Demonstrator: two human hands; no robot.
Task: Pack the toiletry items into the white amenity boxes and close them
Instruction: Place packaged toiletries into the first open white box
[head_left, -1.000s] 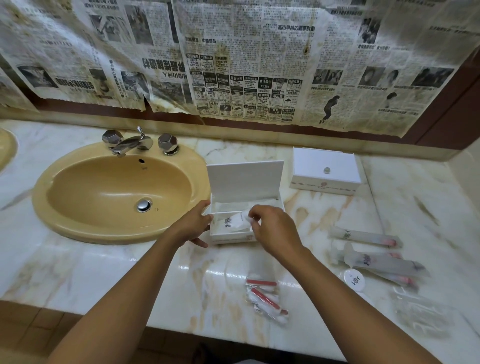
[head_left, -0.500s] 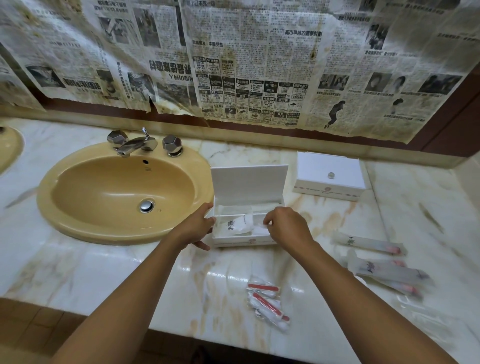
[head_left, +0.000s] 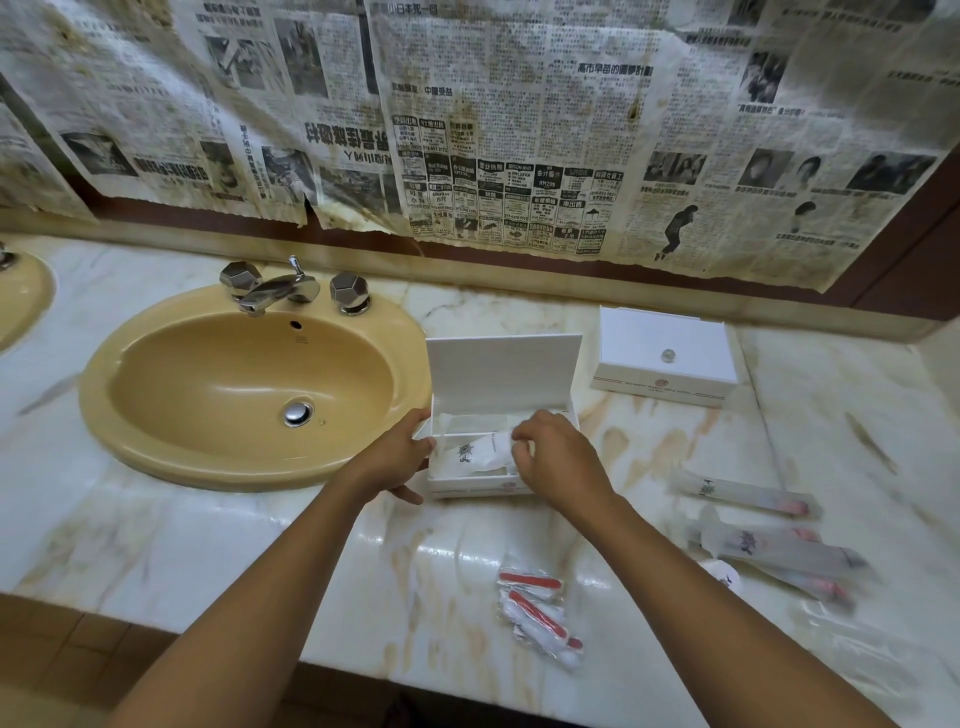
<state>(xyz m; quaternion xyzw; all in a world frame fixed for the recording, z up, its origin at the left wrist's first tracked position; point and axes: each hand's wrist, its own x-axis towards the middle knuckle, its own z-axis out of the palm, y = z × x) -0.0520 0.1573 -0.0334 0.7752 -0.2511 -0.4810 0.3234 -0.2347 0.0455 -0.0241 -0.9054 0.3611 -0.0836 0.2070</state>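
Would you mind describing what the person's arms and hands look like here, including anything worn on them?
Both forearms are bare up to the frame edge: no sleeves show. The left hand and right hand wear no gloves, and no watch, bracelet or ring is visible on either wrist or on the fingers that show. No markings stand out on either arm.

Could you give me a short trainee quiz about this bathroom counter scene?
1. True or false: the open box has its lid up.
2. Which hand steadies that box? A. left hand B. right hand
3. Fill in: the closed box sits against the ____ behind the counter.

Key: 1 true; 2 A; 3 wall. The right hand pinches a white packet inside the open box.
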